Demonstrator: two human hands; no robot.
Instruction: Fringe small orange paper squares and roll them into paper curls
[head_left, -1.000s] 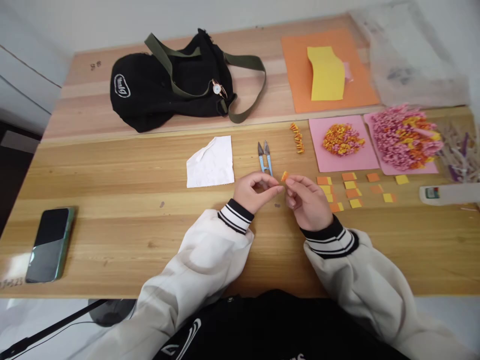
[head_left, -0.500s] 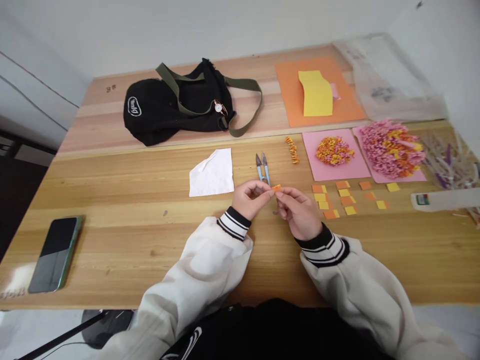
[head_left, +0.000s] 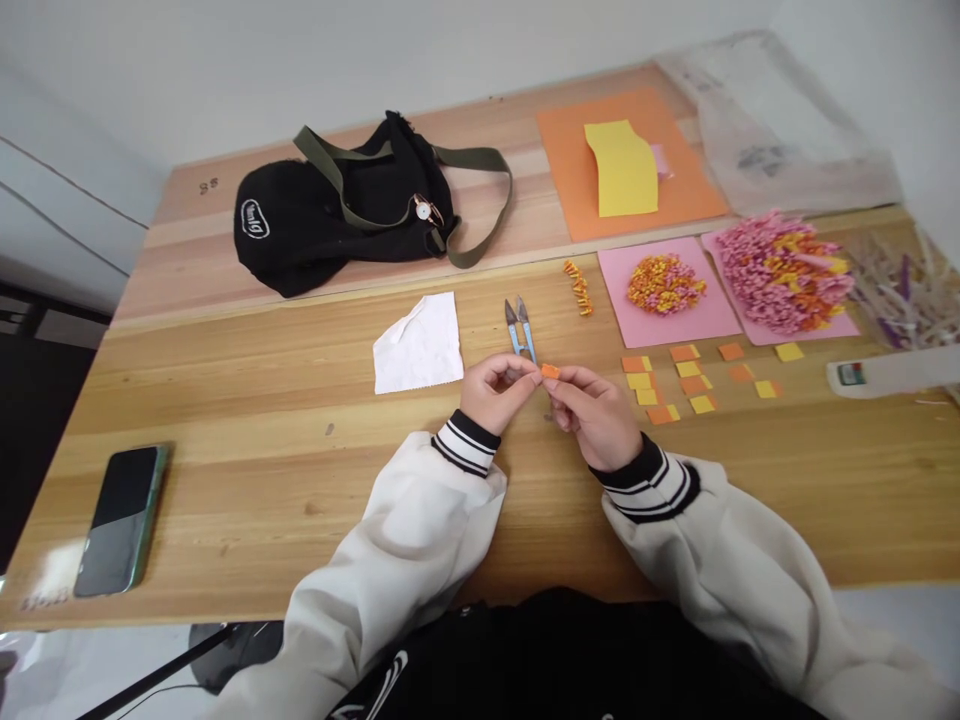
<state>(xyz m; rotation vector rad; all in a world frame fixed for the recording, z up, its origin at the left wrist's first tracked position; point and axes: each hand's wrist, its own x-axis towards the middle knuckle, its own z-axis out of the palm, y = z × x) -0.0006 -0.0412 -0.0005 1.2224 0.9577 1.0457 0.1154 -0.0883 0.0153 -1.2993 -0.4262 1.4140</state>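
A small orange paper piece (head_left: 550,371) is pinched between the fingertips of both hands above the wooden table (head_left: 300,430). My left hand (head_left: 499,390) grips its left end with curled fingers. My right hand (head_left: 596,415) pinches the right end. Small blue-handled snips (head_left: 520,327) lie just beyond my fingers. To the right lie several small orange and yellow paper squares (head_left: 679,380).
A white paper scrap (head_left: 420,345) lies left of the snips. A phone (head_left: 120,518) rests at the near left. A black bag (head_left: 337,205) sits at the back. Orange and yellow sheets (head_left: 622,165), pink sheets with rolled paper bits (head_left: 720,285), a glue tube (head_left: 892,375) lie right.
Both hands have closed together on the orange piece, which now lies flatter between the fingertips. The view has shifted slightly; the hands stay in the same spot on the table.
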